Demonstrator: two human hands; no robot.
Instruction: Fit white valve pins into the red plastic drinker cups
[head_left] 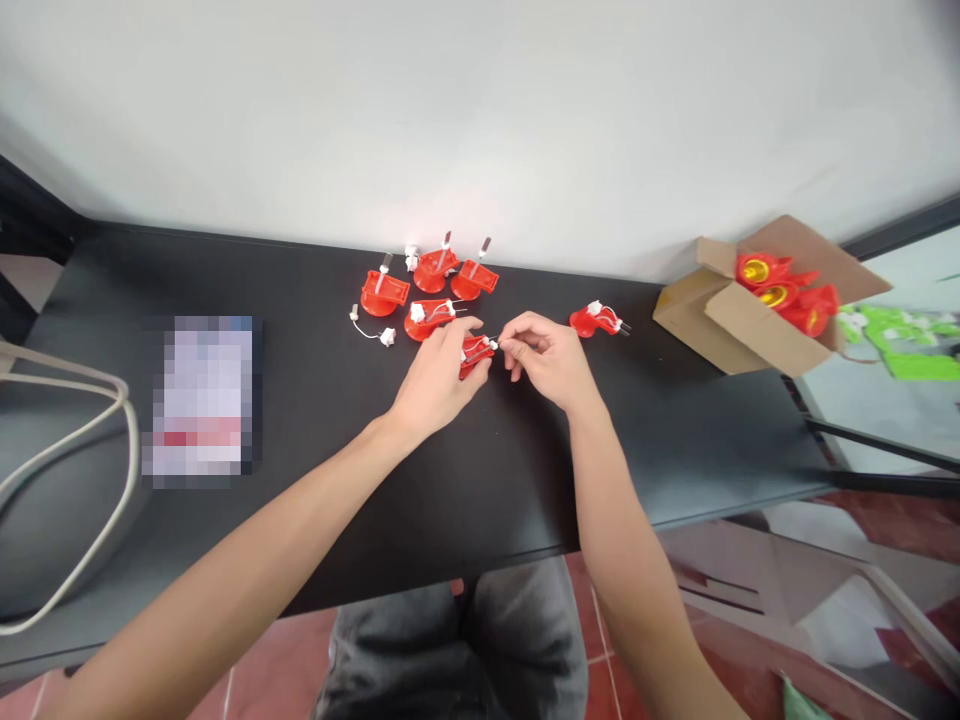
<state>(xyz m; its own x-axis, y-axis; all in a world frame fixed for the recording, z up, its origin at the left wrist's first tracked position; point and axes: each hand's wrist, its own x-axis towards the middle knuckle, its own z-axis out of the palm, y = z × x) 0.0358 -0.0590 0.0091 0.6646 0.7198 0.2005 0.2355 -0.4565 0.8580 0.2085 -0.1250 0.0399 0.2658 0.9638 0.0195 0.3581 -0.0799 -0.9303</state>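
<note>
My left hand (442,372) is closed around a red plastic housing (475,352), holding it low over the black table. White wires run along this housing to a small white connector (493,345) at its right end. The fingertips of my right hand (541,352) are pinched at that end, on what looks like a thin wire lead; the exact grip is too small to make out. Just behind my left hand lies another red housing (429,318) with white wiring. To the right of my right hand sits a wired red housing (595,319) with dark prongs.
Three red housings with upright metal strips, one of them (385,292) leftmost, stand near the wall. A loose white wire (369,331) lies beside them. At right, an open cardboard box (694,320) holds red and gold parts. A pale cable (127,440) loops at left.
</note>
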